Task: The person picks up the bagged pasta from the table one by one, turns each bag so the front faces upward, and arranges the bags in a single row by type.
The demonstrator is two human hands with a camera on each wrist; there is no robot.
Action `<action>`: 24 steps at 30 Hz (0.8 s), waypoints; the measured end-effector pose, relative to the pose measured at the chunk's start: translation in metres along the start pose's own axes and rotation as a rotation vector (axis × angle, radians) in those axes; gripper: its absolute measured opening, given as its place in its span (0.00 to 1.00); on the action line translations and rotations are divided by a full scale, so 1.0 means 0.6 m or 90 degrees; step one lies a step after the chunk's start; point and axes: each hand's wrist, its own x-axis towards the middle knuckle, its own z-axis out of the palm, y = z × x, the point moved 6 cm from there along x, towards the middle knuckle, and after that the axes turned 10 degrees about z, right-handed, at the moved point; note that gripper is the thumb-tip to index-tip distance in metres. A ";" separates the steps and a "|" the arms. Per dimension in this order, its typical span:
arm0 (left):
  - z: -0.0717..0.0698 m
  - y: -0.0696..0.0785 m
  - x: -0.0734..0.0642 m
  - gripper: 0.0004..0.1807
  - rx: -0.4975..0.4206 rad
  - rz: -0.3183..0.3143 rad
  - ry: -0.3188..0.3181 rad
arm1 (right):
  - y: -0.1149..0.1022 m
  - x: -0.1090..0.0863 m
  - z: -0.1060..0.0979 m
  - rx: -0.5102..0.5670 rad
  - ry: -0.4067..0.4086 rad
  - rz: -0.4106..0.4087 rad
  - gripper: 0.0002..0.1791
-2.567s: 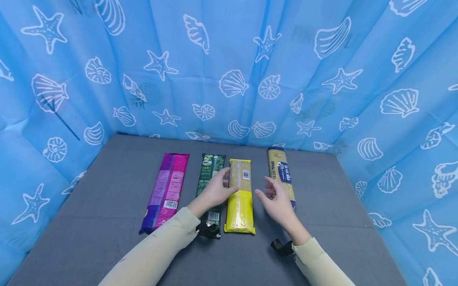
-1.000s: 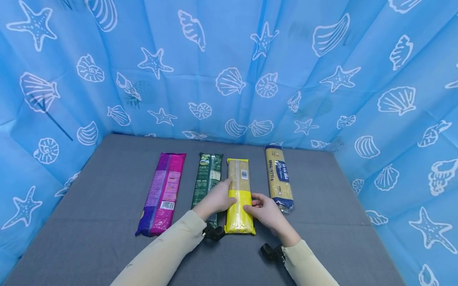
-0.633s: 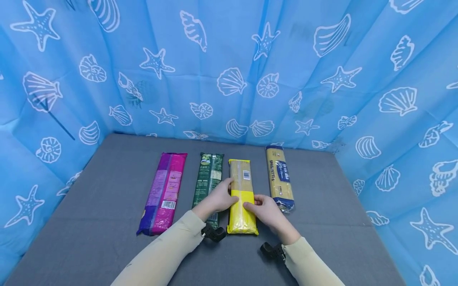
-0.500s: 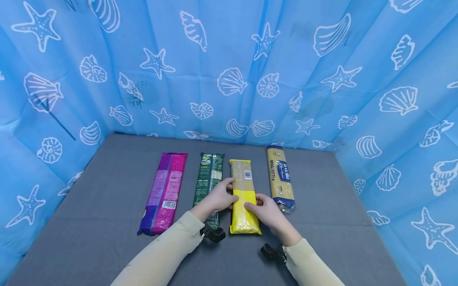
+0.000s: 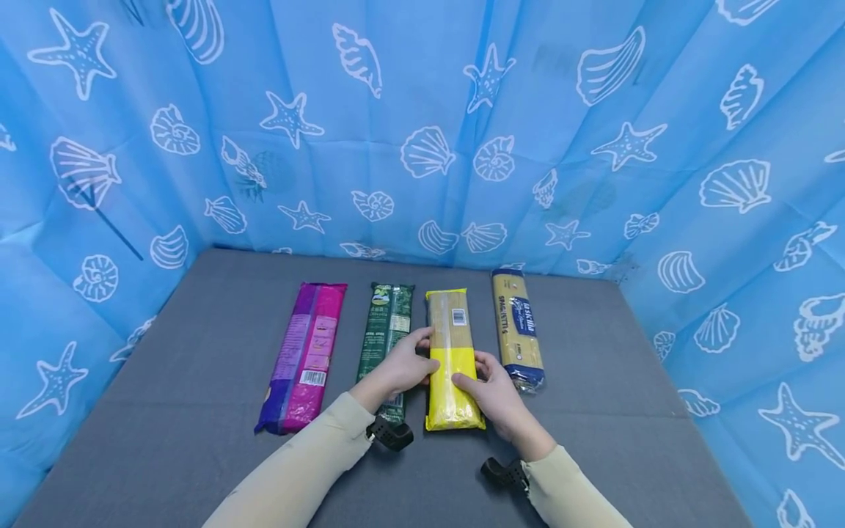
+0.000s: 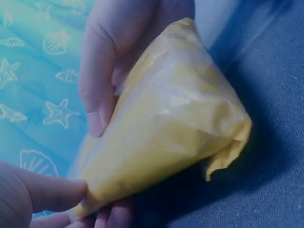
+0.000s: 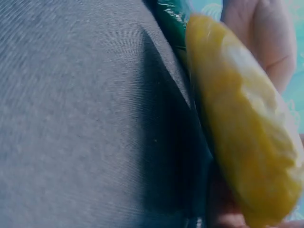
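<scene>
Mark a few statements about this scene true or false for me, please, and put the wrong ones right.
1. The left hand and the right hand both hold the yellow package. True.
2. The green package is right of the yellow one. False: in the head view, the green package is to its left.
3. The package marked SPAGHETTI is the farthest right of the four. True.
4. The left hand grips the pink and purple package. False: the pink and purple package lies on the table, unheld.
5. The curtain has sea shells and starfish on it. True.
</scene>
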 end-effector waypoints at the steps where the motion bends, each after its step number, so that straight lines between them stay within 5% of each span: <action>1: 0.000 0.002 0.000 0.37 0.001 0.006 0.002 | -0.004 -0.002 0.001 -0.001 0.007 -0.017 0.33; 5: 0.000 0.014 0.001 0.34 -0.017 0.032 0.023 | -0.030 -0.008 -0.001 -0.052 0.040 -0.090 0.34; 10: -0.004 0.027 -0.001 0.28 -0.065 0.049 0.040 | -0.068 -0.025 -0.010 -0.214 0.119 -0.177 0.34; 17: -0.011 0.042 -0.001 0.25 -0.189 0.053 0.016 | -0.104 -0.046 -0.009 -0.406 0.203 -0.305 0.34; 24: -0.012 0.060 -0.004 0.36 -0.285 0.067 -0.026 | -0.114 -0.064 0.012 -0.618 0.291 -0.526 0.37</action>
